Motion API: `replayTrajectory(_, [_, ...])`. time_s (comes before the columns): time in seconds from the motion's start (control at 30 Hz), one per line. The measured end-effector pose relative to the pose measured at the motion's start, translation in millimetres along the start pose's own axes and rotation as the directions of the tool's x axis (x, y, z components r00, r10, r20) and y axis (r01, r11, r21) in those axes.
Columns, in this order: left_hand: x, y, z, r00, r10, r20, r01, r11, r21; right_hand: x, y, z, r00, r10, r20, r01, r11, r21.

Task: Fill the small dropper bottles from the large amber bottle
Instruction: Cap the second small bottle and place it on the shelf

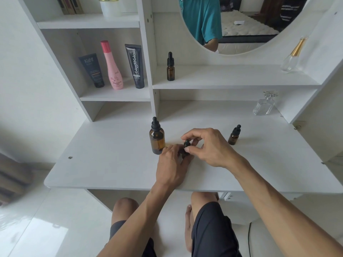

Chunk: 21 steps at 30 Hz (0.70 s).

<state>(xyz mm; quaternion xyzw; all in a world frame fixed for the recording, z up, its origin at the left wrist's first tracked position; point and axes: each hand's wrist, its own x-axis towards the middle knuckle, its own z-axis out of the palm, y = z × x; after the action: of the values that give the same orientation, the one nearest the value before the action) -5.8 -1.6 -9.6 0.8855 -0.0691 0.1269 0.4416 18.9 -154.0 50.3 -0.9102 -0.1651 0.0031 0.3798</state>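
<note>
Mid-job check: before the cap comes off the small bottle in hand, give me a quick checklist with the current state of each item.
1. Small dropper bottle steadied by the left hand: ok, the hand wraps its body on the tabletop.
2. Right hand on its black dropper cap: ok, fingers pinch the cap.
3. Cap loosened: cannot tell.
4. Large amber bottle upright and close: ok, just left of the hands, its dropper cap on.
5. Liquid level in the large bottle: cannot tell.
6. Other small bottles accounted for: ok, one on the tabletop at right, one on the shelf, both capped.
</note>
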Motion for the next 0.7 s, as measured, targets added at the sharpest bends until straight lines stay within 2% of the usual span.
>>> replayTrajectory(0.1, [-0.5, -0.6, 0.2, 1.000, 0.003, -0.004, -0.003, 1.000, 0.010, -1.0, 0.6, 0.4, 0.999, 0.021, -0.047, -0.022, 1.000, -0.011])
replayTrajectory(0.53, [0.7, -1.6, 1.0, 1.000, -0.009, 0.003, 0.009, 1.000, 0.006, -0.8, -0.7, 1.0, 1.000, 0.000, -0.007, 0.000, 1.000, -0.008])
replayTrajectory(0.7, [0.2, -3.8, 1.7, 1.000, 0.000, 0.002, 0.000, 1.000, 0.000, -0.9, -1.7, 2.4, 0.998, 0.034, -0.056, -0.035, 0.999, -0.010])
